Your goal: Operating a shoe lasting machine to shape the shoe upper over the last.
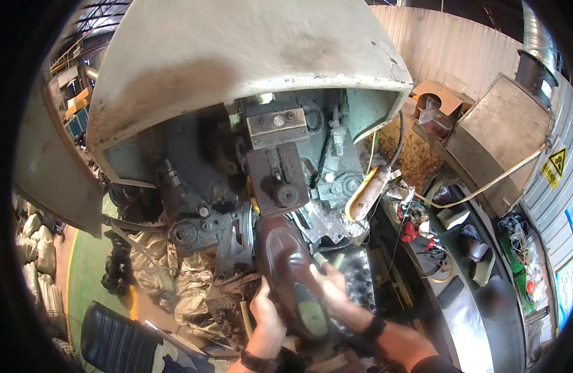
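A dark brown leather shoe upper is stretched over a shoe last, its toe pointing away from me toward the machine. At its heel end the green top of the last shows through the opening. My left hand is closed along the left side near the heel. From the right, my right hand grips the other side, with finger cots or tape, pale in colour, on some fingers. Just beyond the toe is the dark metal head of the machine; whether the toe touches it, I cannot tell.
A pale, stained hood overhangs the machine. To the right, a bench carries shoe parts and red-handled tools. A light-coloured handle-like box hangs on a cable. Sacks and a black chair stand at left.
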### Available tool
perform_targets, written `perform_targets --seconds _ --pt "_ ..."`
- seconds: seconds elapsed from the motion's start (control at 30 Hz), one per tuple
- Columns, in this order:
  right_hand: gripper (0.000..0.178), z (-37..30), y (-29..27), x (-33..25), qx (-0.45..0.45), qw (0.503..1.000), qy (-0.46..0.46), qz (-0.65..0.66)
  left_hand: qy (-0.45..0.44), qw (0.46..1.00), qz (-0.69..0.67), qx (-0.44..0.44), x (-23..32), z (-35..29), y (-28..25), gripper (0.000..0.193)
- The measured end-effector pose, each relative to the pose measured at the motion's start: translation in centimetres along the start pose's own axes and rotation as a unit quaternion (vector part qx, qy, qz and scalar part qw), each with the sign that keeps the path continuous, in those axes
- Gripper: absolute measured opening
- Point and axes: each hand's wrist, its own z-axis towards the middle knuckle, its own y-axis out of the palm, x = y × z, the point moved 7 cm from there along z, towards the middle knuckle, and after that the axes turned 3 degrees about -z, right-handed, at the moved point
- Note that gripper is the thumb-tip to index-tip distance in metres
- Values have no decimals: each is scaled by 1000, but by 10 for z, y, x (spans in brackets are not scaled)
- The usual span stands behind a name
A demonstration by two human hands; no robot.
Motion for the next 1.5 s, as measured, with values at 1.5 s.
perform_targets --seconds 1.5 --pt "92 31 -279 -18 220 839 -4 -498 192 314 905 -211 -48 -5 -145 46"
